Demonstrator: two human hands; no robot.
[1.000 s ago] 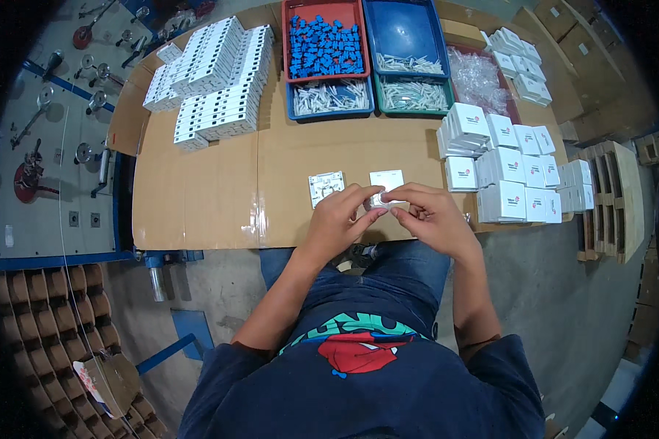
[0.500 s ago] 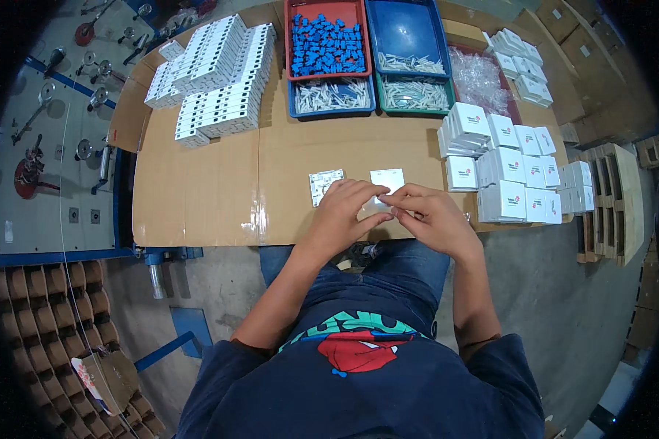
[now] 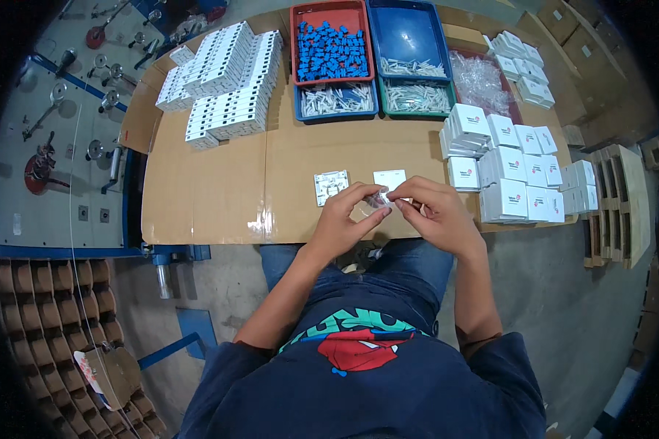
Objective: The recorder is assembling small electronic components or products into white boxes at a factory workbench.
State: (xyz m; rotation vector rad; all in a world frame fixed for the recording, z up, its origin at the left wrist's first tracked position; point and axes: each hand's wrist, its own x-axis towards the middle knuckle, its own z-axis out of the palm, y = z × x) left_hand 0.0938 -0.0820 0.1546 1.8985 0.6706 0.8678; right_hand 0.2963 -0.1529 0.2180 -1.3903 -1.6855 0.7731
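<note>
Between my two hands is a small clear plastic bag [image 3: 377,198] with something white at its right end. My left hand [image 3: 340,221] pinches its left side with thumb and fingers. At its right side, the thumb and fingertips of my right hand [image 3: 433,210] are closed on the bag. What it contains is too small to make out. A white square plate with fittings on its face [image 3: 331,184] lies just beyond my left hand. A plain white square plate [image 3: 389,178] lies beyond the bag, partly covered by my right fingers.
Cardboard [image 3: 205,197] covers the table. White modules [image 3: 231,88] are stacked at the far left. Trays hold blue pieces [image 3: 333,51], white plugs [image 3: 337,99] and clear bags [image 3: 479,80]. Stacked white boxes [image 3: 505,172] stand at the right. A wooden pallet [image 3: 619,197] is beyond the table's right side.
My hands have turned slightly and drawn a little apart, and the clear bag shows more plainly between them. The view has shifted slightly. Both plates stay on the table.
</note>
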